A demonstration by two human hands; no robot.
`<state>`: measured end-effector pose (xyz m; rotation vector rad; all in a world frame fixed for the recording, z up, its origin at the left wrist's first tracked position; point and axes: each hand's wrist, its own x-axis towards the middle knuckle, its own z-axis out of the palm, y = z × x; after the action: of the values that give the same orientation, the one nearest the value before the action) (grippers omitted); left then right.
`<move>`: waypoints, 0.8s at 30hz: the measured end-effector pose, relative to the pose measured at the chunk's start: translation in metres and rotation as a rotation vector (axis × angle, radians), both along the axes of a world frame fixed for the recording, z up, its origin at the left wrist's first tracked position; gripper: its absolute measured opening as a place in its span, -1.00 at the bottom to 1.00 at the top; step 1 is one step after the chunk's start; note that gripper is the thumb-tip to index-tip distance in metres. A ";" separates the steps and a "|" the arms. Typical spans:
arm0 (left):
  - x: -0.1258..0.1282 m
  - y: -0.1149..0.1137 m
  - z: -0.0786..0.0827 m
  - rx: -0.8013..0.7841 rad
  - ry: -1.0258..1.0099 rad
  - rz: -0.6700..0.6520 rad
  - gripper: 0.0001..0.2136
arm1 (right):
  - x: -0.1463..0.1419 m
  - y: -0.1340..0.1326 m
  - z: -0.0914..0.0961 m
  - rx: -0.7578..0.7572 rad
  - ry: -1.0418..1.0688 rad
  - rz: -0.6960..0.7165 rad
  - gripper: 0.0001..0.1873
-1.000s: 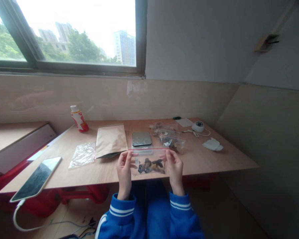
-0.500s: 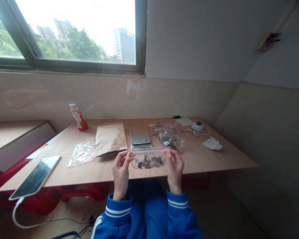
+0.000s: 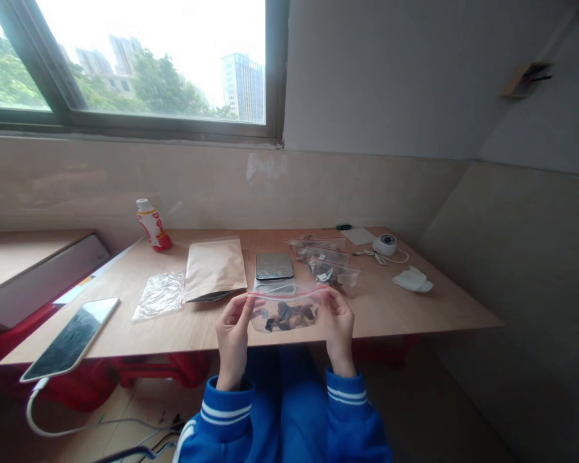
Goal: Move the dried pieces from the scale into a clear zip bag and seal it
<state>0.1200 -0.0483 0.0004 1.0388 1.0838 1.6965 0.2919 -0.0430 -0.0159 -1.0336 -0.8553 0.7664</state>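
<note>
A clear zip bag [image 3: 289,299] with a red seal line hangs between my two hands above the table's front edge. Dark and tan dried pieces [image 3: 292,316] lie along its bottom. My left hand [image 3: 234,321] pinches the bag's upper left corner, and my right hand [image 3: 338,321] pinches the upper right corner. The bag's mouth bows slightly apart in the middle. Just beyond it sits a small flat scale [image 3: 274,265] with a silver top. Several filled zip bags [image 3: 335,273] lie in an overlapping pile to the scale's right.
Left of the scale lie a kraft paper pouch [image 3: 216,267] and clear empty bags [image 3: 159,294]. A phone [image 3: 72,339] on a cable overhangs the front left edge. A bottle [image 3: 153,225] stands behind. To the right are a white dome camera [image 3: 384,244] and crumpled tissue [image 3: 413,279].
The zip bag's top edge, straight and taut before, now sags and parts a little in the middle. My hands have come slightly closer together, both still pinching its corners.
</note>
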 end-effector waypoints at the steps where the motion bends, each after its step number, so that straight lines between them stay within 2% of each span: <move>1: -0.001 0.000 0.000 0.002 -0.004 0.002 -0.75 | 0.000 0.000 0.000 -0.005 -0.001 -0.003 -0.66; 5: -0.002 -0.002 0.002 0.007 -0.001 0.027 -0.76 | 0.002 0.000 -0.002 -0.014 -0.008 0.005 -0.67; 12: 0.001 -0.004 0.002 0.056 0.060 0.153 -0.78 | 0.002 -0.003 0.001 -0.025 -0.026 0.011 -0.68; 16: 0.003 0.000 -0.001 0.003 -0.015 0.078 -0.75 | -0.002 -0.004 0.004 -0.002 -0.039 0.037 -0.68; 20: 0.008 0.002 -0.006 0.057 -0.111 -0.034 -0.78 | -0.006 -0.002 0.003 0.013 -0.038 0.027 -0.69; 24: 0.015 0.002 -0.010 0.068 -0.059 -0.009 -0.81 | -0.008 0.000 0.001 0.020 -0.027 0.011 -0.70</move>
<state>0.1354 -0.0461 -0.0092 1.0280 0.9879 1.7564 0.2844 -0.0434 -0.0154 -1.0241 -0.8912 0.7533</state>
